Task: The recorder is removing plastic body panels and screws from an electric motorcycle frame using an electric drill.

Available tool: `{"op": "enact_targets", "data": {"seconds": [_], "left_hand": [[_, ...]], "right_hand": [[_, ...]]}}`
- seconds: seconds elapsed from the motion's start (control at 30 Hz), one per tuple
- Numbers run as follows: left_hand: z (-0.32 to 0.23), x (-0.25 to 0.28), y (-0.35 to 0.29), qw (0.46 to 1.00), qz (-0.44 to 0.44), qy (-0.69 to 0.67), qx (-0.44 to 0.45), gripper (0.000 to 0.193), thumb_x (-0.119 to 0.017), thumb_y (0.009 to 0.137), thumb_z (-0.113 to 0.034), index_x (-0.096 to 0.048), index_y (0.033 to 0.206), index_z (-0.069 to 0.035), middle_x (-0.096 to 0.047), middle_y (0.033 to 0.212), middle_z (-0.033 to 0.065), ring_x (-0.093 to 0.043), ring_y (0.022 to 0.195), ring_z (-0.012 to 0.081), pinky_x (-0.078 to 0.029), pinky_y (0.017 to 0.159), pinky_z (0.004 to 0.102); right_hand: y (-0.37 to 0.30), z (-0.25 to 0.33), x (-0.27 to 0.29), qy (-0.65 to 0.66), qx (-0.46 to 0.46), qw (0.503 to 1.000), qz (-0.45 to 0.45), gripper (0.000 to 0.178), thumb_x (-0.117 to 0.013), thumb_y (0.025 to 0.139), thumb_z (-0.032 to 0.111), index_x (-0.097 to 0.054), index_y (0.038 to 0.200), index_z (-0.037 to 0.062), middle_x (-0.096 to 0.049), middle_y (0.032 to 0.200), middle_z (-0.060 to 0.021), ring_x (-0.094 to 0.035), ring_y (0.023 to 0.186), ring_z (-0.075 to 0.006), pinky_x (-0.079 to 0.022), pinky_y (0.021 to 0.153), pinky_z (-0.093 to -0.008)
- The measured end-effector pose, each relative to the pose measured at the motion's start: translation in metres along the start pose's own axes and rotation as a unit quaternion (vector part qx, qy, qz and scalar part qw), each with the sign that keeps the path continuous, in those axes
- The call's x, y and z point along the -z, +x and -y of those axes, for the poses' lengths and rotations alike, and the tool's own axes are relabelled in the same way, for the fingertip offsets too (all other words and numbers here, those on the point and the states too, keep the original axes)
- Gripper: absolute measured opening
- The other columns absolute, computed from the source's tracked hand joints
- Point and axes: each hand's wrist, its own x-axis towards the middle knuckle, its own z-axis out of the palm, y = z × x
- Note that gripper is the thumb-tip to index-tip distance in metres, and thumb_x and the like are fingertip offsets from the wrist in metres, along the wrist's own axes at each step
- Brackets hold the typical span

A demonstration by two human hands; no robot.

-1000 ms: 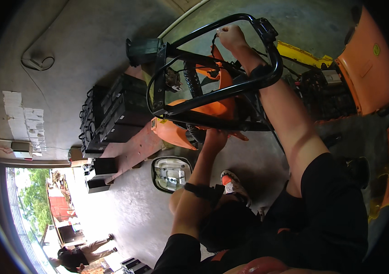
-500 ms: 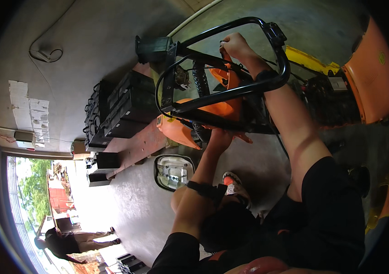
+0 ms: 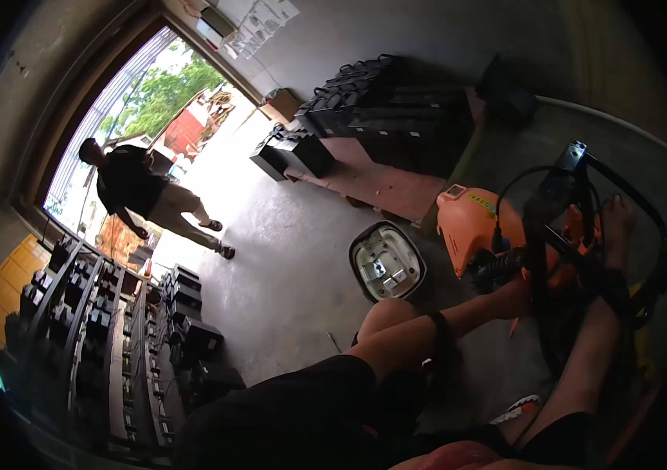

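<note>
An orange plastic fairing (image 3: 474, 227) sits against a black tubular vehicle frame (image 3: 535, 258), with a dark coil spring (image 3: 494, 270) beside it. My left hand (image 3: 510, 299) reaches in low at the frame, next to an orange part; its fingertips are hidden behind a black tube. On the frame's far right side, my right hand (image 3: 618, 223) is closed at the edge of an orange plastic piece (image 3: 580, 231), in dim light. Black cables (image 3: 506, 188) loop over the frame near both hands.
A pale, dark-rimmed moulded cover (image 3: 387, 262) lies on the floor. Black cases (image 3: 412, 117) stand on a reddish low platform (image 3: 396, 176). Another person (image 3: 134, 184) is near the bright doorway. Racks holding small black devices (image 3: 91, 321) line the lower left.
My view has swung left, so the frame and both hands now appear farther right. The doorway person is larger in view, and the racks have come into sight. Both hands stay at the orange parts.
</note>
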Motion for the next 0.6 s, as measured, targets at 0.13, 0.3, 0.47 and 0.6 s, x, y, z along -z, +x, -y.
{"op": "enact_targets", "data": {"seconds": [0.13,0.3,0.47,0.6], "left_hand": [[0.036,-0.021,0.000,0.999,-0.015,0.026,0.021,0.019,-0.057,0.072,-0.010,-0.069,0.083,0.000,-0.066,0.081,0.0101,-0.064,0.084,0.0262,-0.046,0.091,0.0414],[0.062,-0.032,0.006,0.946,-0.043,0.292,-0.134,0.025,-0.060,0.066,-0.018,-0.069,0.080,0.001,-0.065,0.078,0.0129,-0.063,0.078,0.0301,-0.048,0.080,0.0474],[0.037,-0.015,0.005,0.917,0.134,0.373,-0.052,0.022,-0.058,0.082,-0.006,-0.060,0.104,0.000,-0.064,0.089,0.0102,-0.065,0.085,0.0176,-0.051,0.079,0.0317],[0.018,-0.015,0.002,0.960,0.055,0.274,0.006,0.015,-0.058,0.082,-0.007,-0.065,0.094,-0.001,-0.065,0.091,0.0120,-0.063,0.092,0.0203,-0.049,0.083,0.0316]], "right_hand": [[0.023,-0.034,-0.018,0.237,-0.118,0.964,-0.003,0.028,-0.055,0.096,0.017,-0.063,0.112,-0.0045,-0.068,0.094,-0.0079,-0.065,0.084,-0.0148,-0.052,0.073,-0.0295],[0.054,-0.080,-0.035,0.326,-0.151,0.932,-0.034,0.030,-0.056,0.096,0.021,-0.063,0.114,-0.0019,-0.068,0.094,-0.0064,-0.066,0.083,-0.0144,-0.052,0.074,-0.0279],[0.063,-0.067,-0.013,0.181,-0.120,0.972,-0.086,0.031,-0.058,0.094,0.025,-0.068,0.109,-0.0003,-0.071,0.095,-0.0064,-0.067,0.085,-0.0146,-0.050,0.077,-0.0266],[0.043,-0.031,0.007,-0.013,-0.106,0.989,-0.101,0.036,-0.055,0.094,0.036,-0.073,0.101,0.0054,-0.073,0.095,-0.0045,-0.068,0.092,-0.0177,-0.048,0.079,-0.0306]]}}
